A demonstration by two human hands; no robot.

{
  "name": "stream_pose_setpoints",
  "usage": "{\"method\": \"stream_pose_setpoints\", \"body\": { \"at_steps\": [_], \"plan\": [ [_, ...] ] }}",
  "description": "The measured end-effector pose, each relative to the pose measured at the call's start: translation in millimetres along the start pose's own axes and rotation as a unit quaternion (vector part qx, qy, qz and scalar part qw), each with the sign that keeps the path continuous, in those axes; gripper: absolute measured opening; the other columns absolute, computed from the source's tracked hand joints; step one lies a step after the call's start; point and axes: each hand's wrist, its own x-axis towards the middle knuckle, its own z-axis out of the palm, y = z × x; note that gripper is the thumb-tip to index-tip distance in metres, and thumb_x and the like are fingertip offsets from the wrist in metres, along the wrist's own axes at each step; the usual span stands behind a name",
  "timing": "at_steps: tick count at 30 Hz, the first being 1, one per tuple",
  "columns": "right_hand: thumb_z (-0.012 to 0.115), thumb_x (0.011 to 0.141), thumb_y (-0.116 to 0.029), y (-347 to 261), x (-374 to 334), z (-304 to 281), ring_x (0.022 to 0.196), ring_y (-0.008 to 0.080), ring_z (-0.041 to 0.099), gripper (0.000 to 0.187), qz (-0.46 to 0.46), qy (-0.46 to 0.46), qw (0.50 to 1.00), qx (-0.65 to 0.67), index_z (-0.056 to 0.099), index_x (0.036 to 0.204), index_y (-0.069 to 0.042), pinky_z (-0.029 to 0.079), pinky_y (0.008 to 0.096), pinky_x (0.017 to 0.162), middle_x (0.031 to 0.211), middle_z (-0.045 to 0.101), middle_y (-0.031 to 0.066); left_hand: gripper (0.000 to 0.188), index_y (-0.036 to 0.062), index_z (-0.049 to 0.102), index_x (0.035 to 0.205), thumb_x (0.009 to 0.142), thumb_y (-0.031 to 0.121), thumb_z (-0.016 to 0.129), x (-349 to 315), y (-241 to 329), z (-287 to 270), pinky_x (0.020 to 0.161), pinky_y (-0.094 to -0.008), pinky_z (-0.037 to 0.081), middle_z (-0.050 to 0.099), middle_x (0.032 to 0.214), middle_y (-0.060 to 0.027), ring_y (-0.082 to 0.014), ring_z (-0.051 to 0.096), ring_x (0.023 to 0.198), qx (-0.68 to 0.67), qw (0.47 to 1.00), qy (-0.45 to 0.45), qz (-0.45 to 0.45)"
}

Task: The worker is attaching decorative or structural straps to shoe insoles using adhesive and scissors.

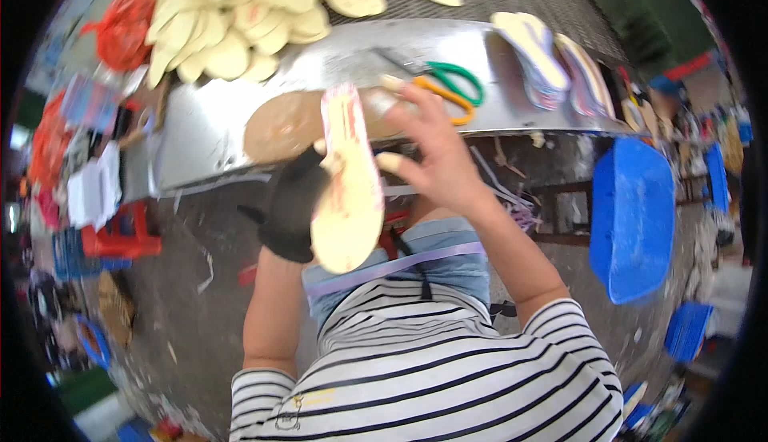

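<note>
My left hand (292, 202), in a black glove, grips a cream shoe insole (349, 182) with red marks and holds it upright above my lap. My right hand (428, 150) is bare, with fingers spread, and touches the insole's right edge near its top. Just beyond my hands lies a metal work table (208, 134) with a round brown patch (280, 126) on it. Scissors with green and orange handles (448, 86) lie on the table behind my right hand.
A big heap of cream insoles (240, 18) covers the table's far side. Two stacks of insoles (552, 62) stand at its right end. A blue plastic bin (632, 218) sits to my right, a red stool (120, 238) and clutter to my left.
</note>
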Motion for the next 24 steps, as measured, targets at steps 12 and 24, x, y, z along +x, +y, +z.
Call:
{"method": "stream_pose_setpoints", "body": {
  "at_steps": [12,24],
  "plan": [
    [0.051,0.082,-0.024,217,-7,-272,0.087,0.0375,0.061,0.029,0.320,0.252,0.843,-0.350,0.064,0.101,-0.007,0.047,0.0407,0.077,0.095,0.063,0.0191,0.038,0.0022,0.048,0.117,0.079,-0.003,0.049,17,-21,-3,0.068,-0.0251,0.050,0.056,0.094,-0.0086,-0.0206,0.059,0.087,-0.123,0.984,0.126,-0.001],
    [0.073,0.065,-0.036,231,-11,-247,0.097,0.0340,0.056,0.065,0.382,0.109,0.794,-0.461,0.051,0.122,-0.017,0.047,0.0418,0.081,0.108,0.053,0.0187,0.015,0.0023,0.057,0.095,0.080,0.002,0.058,17,-30,0,0.065,-0.0231,0.049,0.060,0.087,-0.0094,-0.0160,0.061,0.078,0.029,0.990,0.134,-0.022]
  ]
}}
